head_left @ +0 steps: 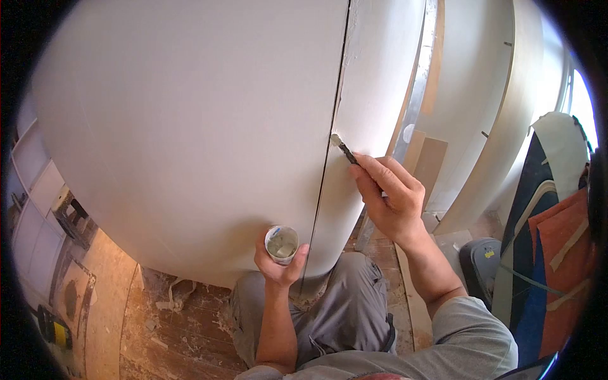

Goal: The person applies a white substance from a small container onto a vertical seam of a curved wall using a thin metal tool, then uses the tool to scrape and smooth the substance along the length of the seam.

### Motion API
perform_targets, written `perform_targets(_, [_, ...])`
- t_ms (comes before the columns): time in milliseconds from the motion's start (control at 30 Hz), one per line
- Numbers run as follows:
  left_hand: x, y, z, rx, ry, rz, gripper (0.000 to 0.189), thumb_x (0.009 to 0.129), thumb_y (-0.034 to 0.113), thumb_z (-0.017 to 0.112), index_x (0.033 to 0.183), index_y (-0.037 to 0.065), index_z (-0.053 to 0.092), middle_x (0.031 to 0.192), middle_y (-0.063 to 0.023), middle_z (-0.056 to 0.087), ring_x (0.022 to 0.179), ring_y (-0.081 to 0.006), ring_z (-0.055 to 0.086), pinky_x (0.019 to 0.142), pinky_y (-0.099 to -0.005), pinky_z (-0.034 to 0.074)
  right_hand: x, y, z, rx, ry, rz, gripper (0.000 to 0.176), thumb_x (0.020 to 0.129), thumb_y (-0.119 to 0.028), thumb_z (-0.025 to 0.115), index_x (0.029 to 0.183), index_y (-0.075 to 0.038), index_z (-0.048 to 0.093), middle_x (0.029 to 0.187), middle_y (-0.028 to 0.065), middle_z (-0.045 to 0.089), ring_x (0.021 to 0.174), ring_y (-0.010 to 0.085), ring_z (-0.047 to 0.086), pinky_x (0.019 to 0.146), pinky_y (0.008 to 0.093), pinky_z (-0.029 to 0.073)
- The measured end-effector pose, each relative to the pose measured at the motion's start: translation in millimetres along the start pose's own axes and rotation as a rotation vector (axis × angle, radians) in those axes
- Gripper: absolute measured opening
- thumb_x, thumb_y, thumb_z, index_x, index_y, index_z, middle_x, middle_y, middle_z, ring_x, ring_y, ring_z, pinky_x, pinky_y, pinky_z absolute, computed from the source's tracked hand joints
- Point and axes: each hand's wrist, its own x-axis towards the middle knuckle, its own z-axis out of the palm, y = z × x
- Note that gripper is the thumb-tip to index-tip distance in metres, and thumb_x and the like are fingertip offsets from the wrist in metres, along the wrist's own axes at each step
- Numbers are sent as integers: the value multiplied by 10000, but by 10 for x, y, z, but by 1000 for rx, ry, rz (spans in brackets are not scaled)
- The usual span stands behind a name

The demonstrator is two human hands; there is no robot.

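Note:
My left hand [280, 266] is wrapped round a small white cup [271, 251], held upright in front of the white panel. Pale grey-green paste [283, 244] lies inside the cup. Between the thumb and fingers of my right hand [396, 195] is a small dark-handled brush [346, 152], its tip coated in pale paste. The tip touches the panel at a long dark seam [326, 164]. This seam runs from top to bottom between the large white panel [209, 126] and a narrower white strip [367, 82] on the right.
A metal straightedge [415, 95] and wooden boards stand right of the panel. Farther right are a dark rounded case [479, 259] and orange sheets [563, 266]. Scraps litter the wooden floor [171, 335]. White shelving [38, 171] stands at the left.

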Motion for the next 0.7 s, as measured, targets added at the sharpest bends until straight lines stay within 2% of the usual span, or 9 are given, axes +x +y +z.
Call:
perform_targets(200, [25,22,17,10,3,22,677,811,178,970,1332,-48,602,1084,-119,751,959,-211,736,870,-360,603,44,-7,-57,-18,-1,-1,291,966,27,824,1253,-1,783,836,87,702,610,160,661,522,324,517])
perform_targets(400, [19,-11,-1,18,-11,44,679,812,176,967,1335,-48,596,1080,-122,749,955,-211,733,866,-363,602,-15,5,-118,-33,-103,-11,293,950,26,827,1237,-21,791,865,82,726,612,178,683,509,342,529])
perform_targets(567, [18,-7,1,26,-6,43,679,812,175,967,1336,-46,597,1078,-122,748,950,-210,730,864,-360,599,89,91,-206,-156,-119,-186,303,926,11,843,1221,-47,799,993,57,760,612,151,698,479,322,544])
perform_targets(700, [23,4,12,43,0,64,682,810,175,969,1339,-45,600,1086,-120,745,957,-212,729,866,-361,597,183,146,-285,-170,-142,-202,301,924,-1,847,1216,-66,811,1029,48,760,602,121,683,465,306,536])
